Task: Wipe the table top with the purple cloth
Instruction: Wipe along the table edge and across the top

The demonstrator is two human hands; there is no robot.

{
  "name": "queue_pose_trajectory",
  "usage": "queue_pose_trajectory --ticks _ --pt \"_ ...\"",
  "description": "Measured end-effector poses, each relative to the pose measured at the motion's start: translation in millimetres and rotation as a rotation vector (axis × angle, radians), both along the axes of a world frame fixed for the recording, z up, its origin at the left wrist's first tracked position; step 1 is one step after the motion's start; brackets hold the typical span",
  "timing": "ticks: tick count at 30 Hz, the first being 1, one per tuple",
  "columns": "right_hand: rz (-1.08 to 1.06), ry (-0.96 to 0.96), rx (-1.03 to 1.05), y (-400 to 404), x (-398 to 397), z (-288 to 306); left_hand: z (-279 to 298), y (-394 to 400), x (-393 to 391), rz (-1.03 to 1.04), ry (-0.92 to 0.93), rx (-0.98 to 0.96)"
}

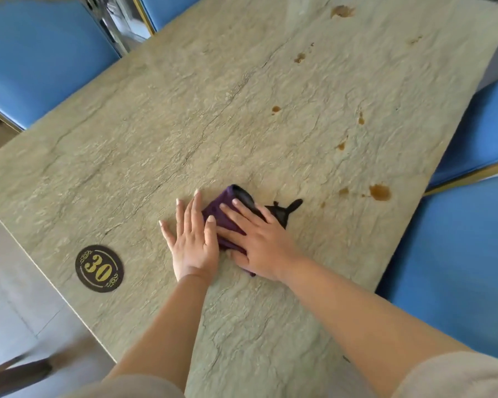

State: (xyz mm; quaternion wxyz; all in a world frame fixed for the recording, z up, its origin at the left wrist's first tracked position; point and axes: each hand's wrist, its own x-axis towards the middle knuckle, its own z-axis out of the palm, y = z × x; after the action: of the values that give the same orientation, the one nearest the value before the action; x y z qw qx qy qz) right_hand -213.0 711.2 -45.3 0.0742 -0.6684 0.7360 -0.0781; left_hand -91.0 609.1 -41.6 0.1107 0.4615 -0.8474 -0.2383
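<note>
Bright daylight, far-end glare, blurred, warped edges.

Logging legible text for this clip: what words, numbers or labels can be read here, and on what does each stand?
"30": gold numerals on the dark oval plaque lying on the table top, near its left edge.
No other text, brand or label is visible in this view.

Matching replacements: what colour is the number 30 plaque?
Dark brown plaque with gold numerals, head view.

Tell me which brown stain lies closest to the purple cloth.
The large round brown stain right of the purple cloth, near the table's right edge; the other big stain sits at the far end.
</note>
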Motion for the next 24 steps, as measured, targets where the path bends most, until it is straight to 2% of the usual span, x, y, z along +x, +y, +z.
queue_pose_trajectory --ticks 2,3,7,9,10,15,18,22,24 --pt "0.096 0.045 0.018 7 -29 -1 1 1 0 -0.01 -0.01 0.002" --pt "0.034 0.056 0.031 10 -46 -2 3 1 0 -0.021 -0.019 -0.001" --pt "-0.571 0.053 0.085 34 -87 3 6 3 -1 -0.043 -0.092 0.024" --pt "-0.724 0.017 0.202 45 -69 8 9 13 0 -0.042 -0.059 0.096" --pt "-0.729 0.014 0.221 49 -49 11 11 21 1 -0.054 -0.014 0.137" --pt "-0.328 0.002 0.123 97 88 9 18 72 32 -0.12 0.235 0.3" --pt "-0.065 -0.067 0.057 151 147 7 16 88 59 -0.155 0.249 0.28" --pt "0.328 0.013 0.053 195 130 8 14 108 69 -0.242 0.094 0.193" --pt "0.288 0.046 0.085 195 103 10 14 117 67 -0.212 0.087 0.208"
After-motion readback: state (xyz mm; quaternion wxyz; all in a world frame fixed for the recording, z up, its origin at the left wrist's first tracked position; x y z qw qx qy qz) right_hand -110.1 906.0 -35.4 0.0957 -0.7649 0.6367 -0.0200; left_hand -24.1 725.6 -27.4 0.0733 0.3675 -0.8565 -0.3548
